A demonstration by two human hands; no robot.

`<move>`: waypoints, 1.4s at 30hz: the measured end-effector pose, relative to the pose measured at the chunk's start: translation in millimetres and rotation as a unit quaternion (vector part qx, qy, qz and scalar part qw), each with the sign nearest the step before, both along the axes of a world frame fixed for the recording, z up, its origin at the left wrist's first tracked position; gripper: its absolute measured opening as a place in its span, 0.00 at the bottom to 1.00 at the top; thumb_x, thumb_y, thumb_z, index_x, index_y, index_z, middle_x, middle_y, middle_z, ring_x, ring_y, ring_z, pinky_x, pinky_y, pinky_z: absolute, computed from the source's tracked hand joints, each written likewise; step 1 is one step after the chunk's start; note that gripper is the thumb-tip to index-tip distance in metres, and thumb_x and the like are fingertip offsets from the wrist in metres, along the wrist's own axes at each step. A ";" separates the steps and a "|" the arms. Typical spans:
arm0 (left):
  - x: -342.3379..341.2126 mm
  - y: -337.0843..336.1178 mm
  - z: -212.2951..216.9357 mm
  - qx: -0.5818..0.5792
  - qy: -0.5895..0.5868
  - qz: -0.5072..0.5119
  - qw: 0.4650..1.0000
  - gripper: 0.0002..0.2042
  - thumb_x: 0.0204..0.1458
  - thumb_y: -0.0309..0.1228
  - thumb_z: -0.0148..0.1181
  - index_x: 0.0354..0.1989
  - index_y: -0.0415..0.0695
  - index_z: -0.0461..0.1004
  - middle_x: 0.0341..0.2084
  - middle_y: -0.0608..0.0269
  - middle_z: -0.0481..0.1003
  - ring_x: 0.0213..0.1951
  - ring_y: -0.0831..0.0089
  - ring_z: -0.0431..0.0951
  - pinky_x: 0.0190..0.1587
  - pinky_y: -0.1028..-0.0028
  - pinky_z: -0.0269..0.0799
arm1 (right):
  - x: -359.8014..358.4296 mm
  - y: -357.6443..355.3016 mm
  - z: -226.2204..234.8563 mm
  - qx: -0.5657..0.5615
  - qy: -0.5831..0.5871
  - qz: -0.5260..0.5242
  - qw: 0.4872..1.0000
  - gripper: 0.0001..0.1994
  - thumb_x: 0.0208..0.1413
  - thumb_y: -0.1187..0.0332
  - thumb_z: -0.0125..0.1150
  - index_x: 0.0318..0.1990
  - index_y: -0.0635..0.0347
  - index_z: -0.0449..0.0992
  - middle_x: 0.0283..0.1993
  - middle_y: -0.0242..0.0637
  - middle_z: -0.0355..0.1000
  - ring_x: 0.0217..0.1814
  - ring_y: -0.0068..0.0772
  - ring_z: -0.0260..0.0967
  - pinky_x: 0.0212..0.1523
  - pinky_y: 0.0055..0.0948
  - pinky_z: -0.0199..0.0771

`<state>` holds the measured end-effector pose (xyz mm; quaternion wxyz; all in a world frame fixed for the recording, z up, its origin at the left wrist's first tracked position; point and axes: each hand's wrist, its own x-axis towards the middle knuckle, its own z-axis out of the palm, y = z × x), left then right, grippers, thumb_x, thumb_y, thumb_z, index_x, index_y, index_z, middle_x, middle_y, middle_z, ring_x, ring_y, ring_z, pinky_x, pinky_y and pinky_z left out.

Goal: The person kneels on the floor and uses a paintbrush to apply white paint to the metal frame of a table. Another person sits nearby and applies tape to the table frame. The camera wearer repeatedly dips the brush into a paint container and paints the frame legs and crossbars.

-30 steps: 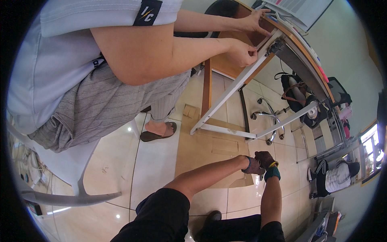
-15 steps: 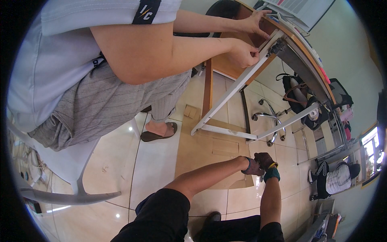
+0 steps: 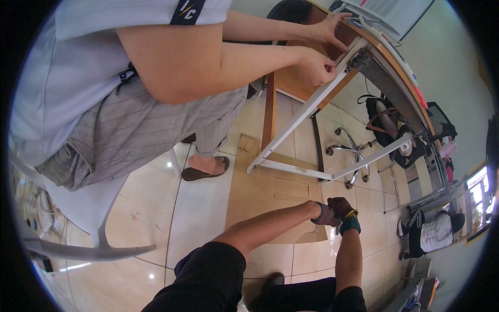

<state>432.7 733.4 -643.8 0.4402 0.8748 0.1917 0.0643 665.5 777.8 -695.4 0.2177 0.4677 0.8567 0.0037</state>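
- Currently your left hand (image 3: 326, 214) and right hand (image 3: 341, 207) meet low, by the white metal frame (image 3: 291, 169) above the floor.
- Grip: can't tell.
- Co-worker's hand (image 3: 317, 68) pinches the frame's upper end.

Bright daylight, tile glare, fisheye edges, sharp

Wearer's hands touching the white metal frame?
No. Both the left hand and right hand meet below the white frame, apart from it.
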 end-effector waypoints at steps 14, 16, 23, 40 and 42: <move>17.6 8.0 -27.2 0.047 -0.079 0.000 0.996 0.27 0.52 0.55 0.38 0.45 0.43 0.68 0.29 0.44 0.75 0.30 0.53 0.76 0.38 0.57 0.69 | 2.3 4.8 -4.1 0.004 0.024 0.004 1.000 0.09 0.42 0.68 0.58 0.33 0.56 0.71 0.31 0.42 0.73 0.38 0.45 0.73 0.37 0.36 0.74; 17.2 6.1 -21.6 0.039 -0.047 -0.009 0.998 0.27 0.52 0.54 0.37 0.45 0.44 0.68 0.29 0.43 0.75 0.31 0.52 0.76 0.38 0.57 0.69 | 7.4 2.4 -6.6 0.002 0.027 0.000 1.000 0.09 0.42 0.68 0.58 0.33 0.56 0.71 0.31 0.42 0.73 0.38 0.45 0.73 0.37 0.36 0.74; 11.1 0.9 -11.0 0.045 -0.047 -0.010 0.998 0.26 0.53 0.55 0.35 0.46 0.47 0.66 0.31 0.44 0.75 0.33 0.51 0.76 0.39 0.57 0.69 | 16.5 0.0 -7.9 0.005 0.058 -0.014 0.998 0.09 0.42 0.68 0.58 0.33 0.56 0.71 0.31 0.42 0.73 0.38 0.46 0.73 0.37 0.36 0.74; 26.9 49.7 -97.4 0.088 0.023 0.051 0.995 0.30 0.52 0.57 0.36 0.58 0.51 0.53 0.44 0.35 0.69 0.42 0.52 0.74 0.39 0.60 0.71 | -123.8 31.1 115.7 0.370 0.334 -0.046 0.866 0.28 0.48 0.63 0.59 0.58 0.61 0.62 0.55 0.52 0.65 0.58 0.56 0.60 0.59 0.43 0.60; 15.8 36.7 -78.1 0.019 0.074 0.036 0.996 0.30 0.54 0.55 0.37 0.59 0.50 0.50 0.45 0.35 0.68 0.42 0.52 0.75 0.37 0.59 0.72 | -176.7 20.8 169.4 0.459 0.356 -0.031 0.814 0.34 0.47 0.62 0.60 0.62 0.60 0.55 0.62 0.52 0.55 0.65 0.55 0.50 0.62 0.44 0.53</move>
